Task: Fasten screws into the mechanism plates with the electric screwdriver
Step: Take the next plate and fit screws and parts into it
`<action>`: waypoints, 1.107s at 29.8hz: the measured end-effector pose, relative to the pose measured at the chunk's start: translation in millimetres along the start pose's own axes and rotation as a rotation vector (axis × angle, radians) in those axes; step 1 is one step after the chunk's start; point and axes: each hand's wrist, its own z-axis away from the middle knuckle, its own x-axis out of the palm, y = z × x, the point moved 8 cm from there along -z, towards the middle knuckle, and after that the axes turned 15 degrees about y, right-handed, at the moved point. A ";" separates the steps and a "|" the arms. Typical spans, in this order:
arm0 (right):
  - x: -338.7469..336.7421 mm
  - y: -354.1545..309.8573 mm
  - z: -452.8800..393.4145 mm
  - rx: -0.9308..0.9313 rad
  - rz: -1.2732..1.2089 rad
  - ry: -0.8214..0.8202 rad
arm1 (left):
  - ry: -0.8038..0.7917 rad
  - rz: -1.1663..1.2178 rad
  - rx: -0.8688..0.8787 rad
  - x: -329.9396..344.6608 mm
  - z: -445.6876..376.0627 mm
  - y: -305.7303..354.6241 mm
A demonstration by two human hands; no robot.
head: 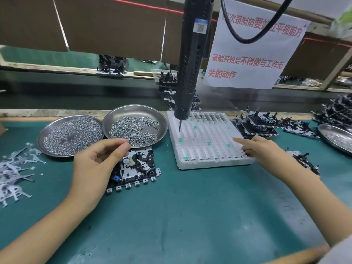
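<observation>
Green bench mat (190,216) in front, conveyor belt (76,92) behind it, brown cardboard panels hung above.

Far left on the mat: loose heap of small stamped metal brackets (13,168). Beside it, two round steel dishes, rims touching or overlapping; left dish (47,130) and right dish (160,119) both carry piles of small screws (133,130).

Left hand (97,164) hovers over the near edge of the right dish, thumb and forefinger tips pressed together in a pinch; what sits between them is too small to make out. Directly under and right of that hand, one mechanism plate (137,168) lies flat on the mat, partly hidden by the hand.

Centre: electric screwdriver (190,63) hangs upright from above, ungripped, bit tip pointing down over the far left corner of a white foam tray (215,164). Tray top is a grid of small pockets, a few with green pieces in them.

Right hand (261,149) lies over the tray's near right corner, forefinger stretched out across the pockets, other fingers curled down onto the tray; nothing visibly held.

White paper notice (253,54) with red characters hangs behind the tray. Right: stacks of further plates (257,124), one more plate (304,161) behind the right wrist, and a third steel dish (335,138) at the edge.
</observation>
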 end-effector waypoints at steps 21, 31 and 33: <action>0.3 -176.8 6.5 0.140 -1.334 0.020 | -0.078 -0.033 0.015 13.7 13.1 7.2; 25.4 -214.8 1.4 0.264 -1.522 -0.008 | -0.093 0.022 0.013 11.7 13.0 10.0; 29.1 -214.2 2.3 0.282 -1.504 -0.023 | -0.098 0.025 0.010 11.5 12.5 8.2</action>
